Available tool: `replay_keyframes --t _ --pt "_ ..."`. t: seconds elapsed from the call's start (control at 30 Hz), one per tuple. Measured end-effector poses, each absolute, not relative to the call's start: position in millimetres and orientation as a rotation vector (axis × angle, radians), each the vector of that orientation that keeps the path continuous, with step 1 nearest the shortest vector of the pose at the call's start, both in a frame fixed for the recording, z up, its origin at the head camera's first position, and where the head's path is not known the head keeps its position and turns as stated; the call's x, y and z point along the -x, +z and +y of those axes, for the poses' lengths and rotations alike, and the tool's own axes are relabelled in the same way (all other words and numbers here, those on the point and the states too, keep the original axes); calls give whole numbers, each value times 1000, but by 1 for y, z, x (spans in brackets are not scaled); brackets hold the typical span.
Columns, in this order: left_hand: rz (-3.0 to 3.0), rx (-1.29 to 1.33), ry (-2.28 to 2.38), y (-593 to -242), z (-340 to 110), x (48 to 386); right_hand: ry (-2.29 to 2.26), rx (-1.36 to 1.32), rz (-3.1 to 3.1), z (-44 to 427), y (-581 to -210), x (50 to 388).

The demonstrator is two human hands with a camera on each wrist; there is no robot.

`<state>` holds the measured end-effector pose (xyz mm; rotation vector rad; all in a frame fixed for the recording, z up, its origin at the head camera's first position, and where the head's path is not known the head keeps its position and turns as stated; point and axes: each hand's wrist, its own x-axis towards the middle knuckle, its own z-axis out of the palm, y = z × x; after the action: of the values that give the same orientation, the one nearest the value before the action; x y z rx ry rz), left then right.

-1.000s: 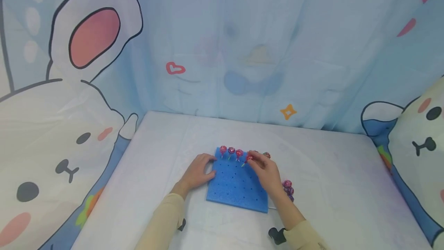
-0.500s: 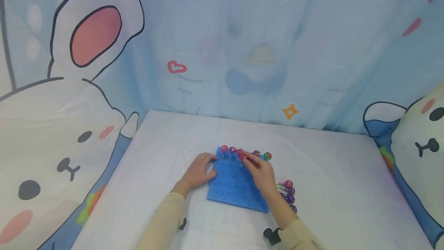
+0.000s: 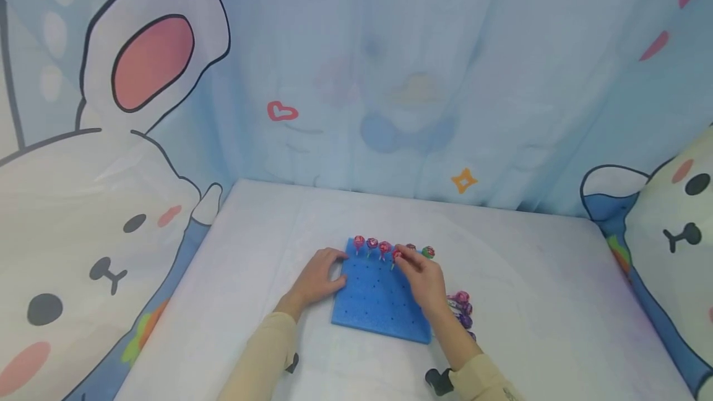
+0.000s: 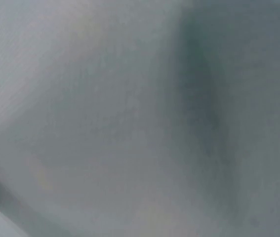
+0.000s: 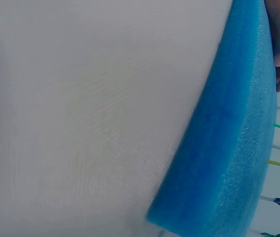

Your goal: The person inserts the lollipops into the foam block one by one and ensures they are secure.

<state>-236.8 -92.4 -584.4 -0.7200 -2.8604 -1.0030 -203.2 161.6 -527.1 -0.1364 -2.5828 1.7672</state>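
We have one lollipop (image 3: pixel 396 255) pinched between thumb and fingers of the right hand (image 3: pixel 426 276), head up, its stick (image 3: pixel 392 266) pointing down at the far row of the blue board (image 3: pixel 370 299). Against half a second ago, the pinch has shifted slightly rightward, off the neighbouring head it then overlapped, and the stick stands steeper than it did a second ago. We judge this to be lining the stick up with the gap in the row; whether its tip is in a hole we cannot tell.

Just left of the grip we count three standing lollipops (image 3: pixel 372 243); just right of it, two standing lollipops (image 3: pixel 428 252), one partly behind the fingers. The right wrist view also shows six, the pinched one included.

On our side of the grip, the board has rows of small holes (image 3: pixel 377 281). Well left of the grip, the left hand (image 3: pixel 316 277) touches the board's edge, thumb and fingers apart.

Right of the grip and nearer us, loose lollipops (image 3: pixel 463 309) lie on the one table (image 3: pixel 529 289): about four heads, some hidden. Beyond hangs a printed backdrop (image 3: pixel 312 30).
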Motion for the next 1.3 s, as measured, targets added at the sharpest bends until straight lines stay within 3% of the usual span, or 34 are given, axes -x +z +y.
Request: replay_keyframes --t 1.3 --pt "-2883 705 -999 -585 -91 234 1704 166 -2581 154 -548 204"
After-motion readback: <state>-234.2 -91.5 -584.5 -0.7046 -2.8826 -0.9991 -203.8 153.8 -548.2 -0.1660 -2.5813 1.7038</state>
